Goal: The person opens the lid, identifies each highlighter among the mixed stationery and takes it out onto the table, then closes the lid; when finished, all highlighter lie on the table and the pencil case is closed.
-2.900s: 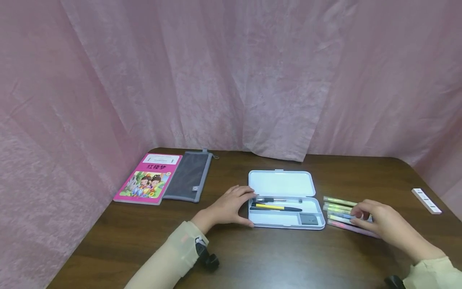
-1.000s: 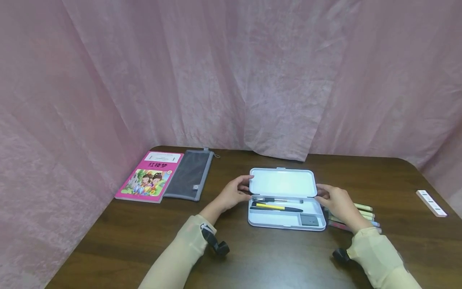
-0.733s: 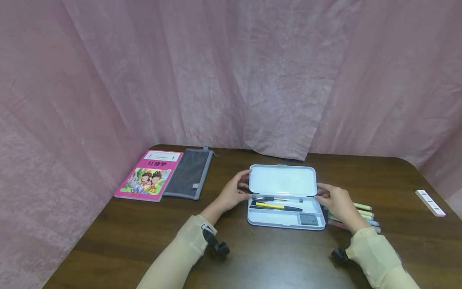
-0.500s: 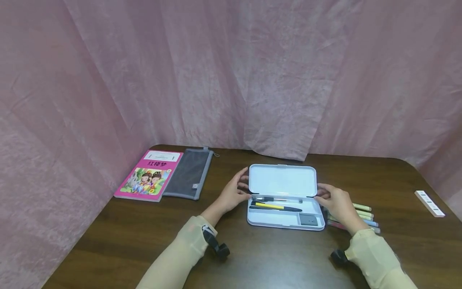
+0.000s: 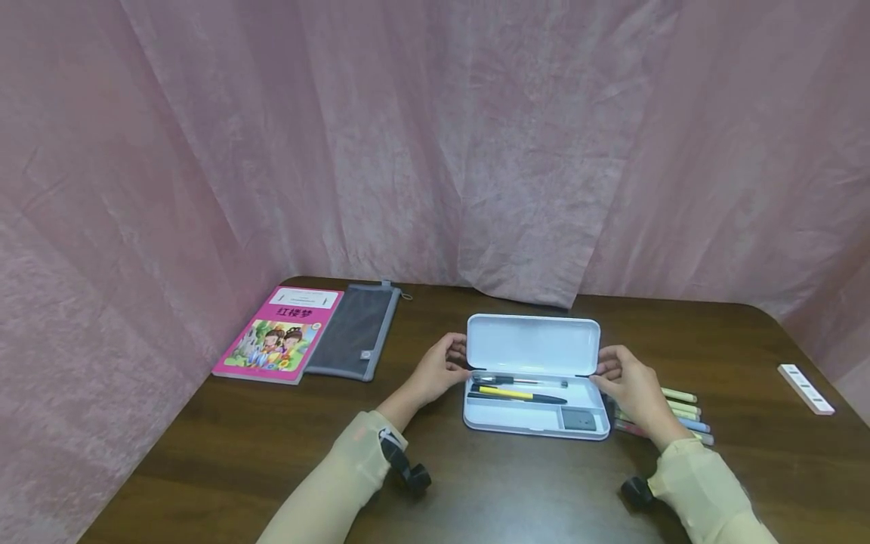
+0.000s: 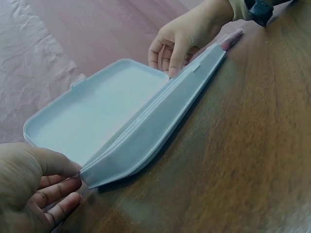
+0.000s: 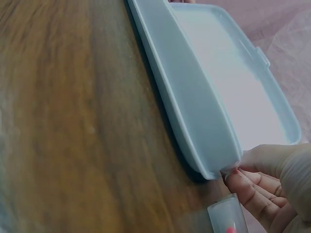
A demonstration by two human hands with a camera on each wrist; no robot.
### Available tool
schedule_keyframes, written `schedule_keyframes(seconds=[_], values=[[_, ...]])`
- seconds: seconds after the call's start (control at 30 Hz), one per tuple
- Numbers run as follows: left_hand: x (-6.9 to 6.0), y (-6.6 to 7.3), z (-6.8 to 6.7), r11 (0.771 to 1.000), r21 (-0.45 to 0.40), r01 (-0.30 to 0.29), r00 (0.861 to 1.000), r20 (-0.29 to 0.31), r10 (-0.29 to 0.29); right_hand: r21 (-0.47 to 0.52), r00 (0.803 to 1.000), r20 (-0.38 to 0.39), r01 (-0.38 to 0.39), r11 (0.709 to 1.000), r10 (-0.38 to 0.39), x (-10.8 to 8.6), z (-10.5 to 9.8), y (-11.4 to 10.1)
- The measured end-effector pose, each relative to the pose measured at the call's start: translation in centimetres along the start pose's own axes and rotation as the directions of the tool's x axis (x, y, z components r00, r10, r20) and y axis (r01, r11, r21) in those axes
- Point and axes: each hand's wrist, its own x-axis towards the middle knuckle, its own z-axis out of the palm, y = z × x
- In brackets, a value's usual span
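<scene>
A pale blue pencil case lies unfolded on the table, its lid tilted up at the back. My left hand grips its left end by the hinge, thumb on the corner in the left wrist view. At the opposite end my right hand pinches the corner near the hinge, fingers beside the lid. Inside the tray are a clear pen, a yellow-and-black pen and a grey block in the small front-right compartment. The right wrist view shows the case's smooth front wall.
Several highlighter-like pens lie right of the case, partly under my right hand. A white strip with dark marks is at the far right. Back left are a pink book and a grey mesh pouch. Pink curtain hangs behind the table.
My right hand has left the loose pens for the case's right end. The left hand has shifted back along the left end toward the hinge. The lid has tipped up somewhat.
</scene>
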Motion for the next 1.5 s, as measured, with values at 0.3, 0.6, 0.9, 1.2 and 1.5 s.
schedule_keyframes(seconds=[0.3,0.6,0.9,1.2,1.5], values=[[0.0,-0.2,-0.2,0.999,-0.016,-0.045,0.999,0.023,0.046,-0.018,1.0,-0.007,0.011,1.0,-0.012,-0.2,-0.3,-0.4],[0.6,0.5,-0.4,0.998,0.017,-0.056,0.997,0.057,0.055,-0.064,0.993,-0.008,0.118,0.991,-0.119,-0.2,-2.0,-1.2],[0.5,0.2,-0.4,0.996,-0.009,-0.085,0.994,0.063,0.085,-0.099,0.986,0.0,0.165,0.981,-0.166,-0.4,-4.5,-3.2],[0.3,0.0,-0.3,0.996,-0.004,-0.09,0.994,0.054,0.09,-0.13,0.98,-0.025,0.191,0.973,-0.196,0.2,-5.3,-4.2],[0.0,-0.5,-0.1,0.997,0.002,-0.08,0.995,0.055,0.08,-0.129,0.986,0.03,0.169,0.977,-0.167,0.4,-5.2,-4.2]])
